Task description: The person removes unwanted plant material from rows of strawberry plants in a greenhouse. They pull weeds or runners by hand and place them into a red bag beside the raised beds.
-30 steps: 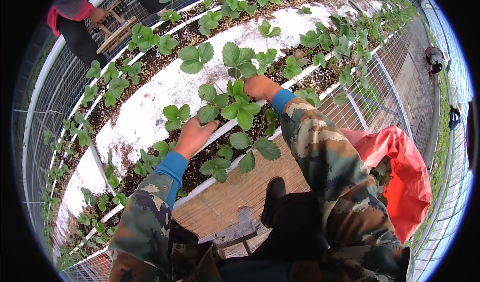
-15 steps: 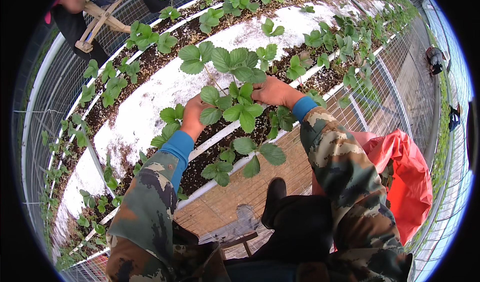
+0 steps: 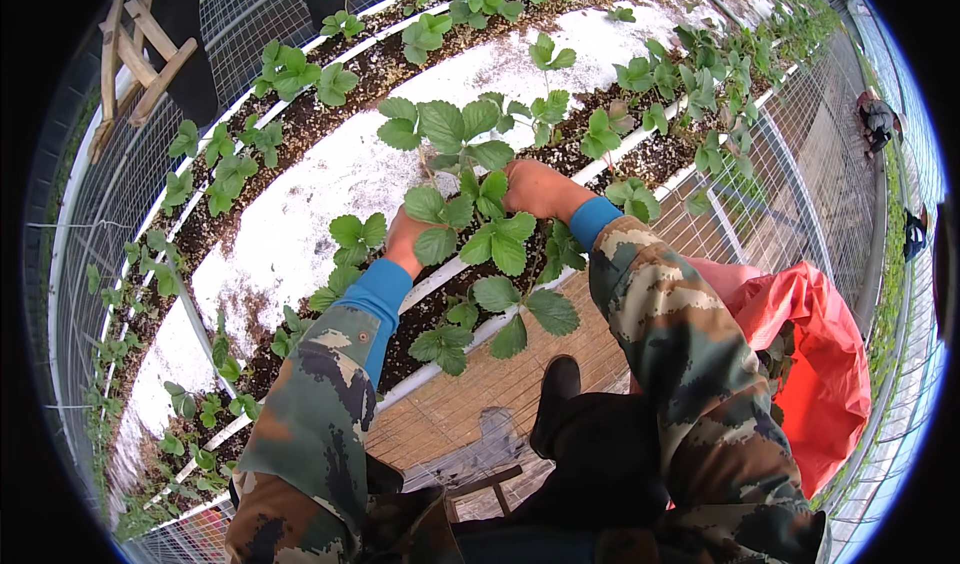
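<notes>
A leafy strawberry plant (image 3: 447,124) stands in the near soil row between my two hands. At its left side my left hand (image 3: 404,240) reaches in low, its fingers hidden behind the leaves. From the right, my right hand (image 3: 543,190) is at the plant's stems with its fingers curled; the leaves cover the fingertips, so what they hold is hidden. Broad green leaves (image 3: 498,243) of the plant hang in front of and between the hands. Smaller strawberry plants (image 3: 357,234) grow beside my left hand, and another one (image 3: 440,347) sits nearer to me along the bed's edge.
White sheeting (image 3: 290,214) runs between the planted rows. A white rail (image 3: 440,276) edges the near soil. An open red bag (image 3: 835,349) with leaves inside stands at my right. Across the bed is a wooden folding stool (image 3: 152,32) beside another person's dark-clothed legs (image 3: 192,74).
Both my hands have shifted slightly; the left has moved right, closer to the stems. The plant's top leans left. Across the bed, the stool has swung left and the other person's hand has left view.
</notes>
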Demonstrator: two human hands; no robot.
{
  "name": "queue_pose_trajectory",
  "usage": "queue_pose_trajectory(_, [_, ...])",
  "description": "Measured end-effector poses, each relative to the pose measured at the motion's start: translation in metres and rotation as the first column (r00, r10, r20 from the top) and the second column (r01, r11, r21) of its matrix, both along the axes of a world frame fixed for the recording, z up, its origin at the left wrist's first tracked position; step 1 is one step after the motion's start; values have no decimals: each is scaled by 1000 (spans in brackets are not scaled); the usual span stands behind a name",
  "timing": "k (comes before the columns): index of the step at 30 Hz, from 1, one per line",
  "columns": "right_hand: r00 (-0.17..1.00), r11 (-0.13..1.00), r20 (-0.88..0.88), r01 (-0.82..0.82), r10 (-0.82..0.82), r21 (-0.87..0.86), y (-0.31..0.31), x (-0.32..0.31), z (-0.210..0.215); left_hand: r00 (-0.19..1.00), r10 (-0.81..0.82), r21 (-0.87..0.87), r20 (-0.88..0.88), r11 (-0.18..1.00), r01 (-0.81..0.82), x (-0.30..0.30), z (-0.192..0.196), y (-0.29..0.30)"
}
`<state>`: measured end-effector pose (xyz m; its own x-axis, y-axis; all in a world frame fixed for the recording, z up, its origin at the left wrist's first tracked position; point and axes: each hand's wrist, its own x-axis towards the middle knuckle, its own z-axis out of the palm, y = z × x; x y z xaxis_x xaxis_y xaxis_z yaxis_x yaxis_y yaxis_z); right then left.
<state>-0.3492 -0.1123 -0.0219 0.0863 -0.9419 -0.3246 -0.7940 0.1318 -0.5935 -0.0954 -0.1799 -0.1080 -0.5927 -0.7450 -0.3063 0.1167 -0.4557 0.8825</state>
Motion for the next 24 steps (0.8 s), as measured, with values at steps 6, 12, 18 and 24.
queue_pose_trajectory(6, [996,995,89,14,-5,-98,3,-8,-8,556,78,-462,827,657,595,41,35,-13])
queue_pose_trajectory(12, [999,989,42,12,-6,-148,7,-20,-23,868,26,-729,495,557,399,20,56,15])
queue_pose_trajectory(18, [999,995,-45,-20,16,-95,3,-22,-22,866,39,-688,499,624,369,-12,49,33])
queue_pose_trajectory(24, [999,998,-31,37,-39,-59,5,-12,-18,784,157,-609,601,725,322,-33,58,36])
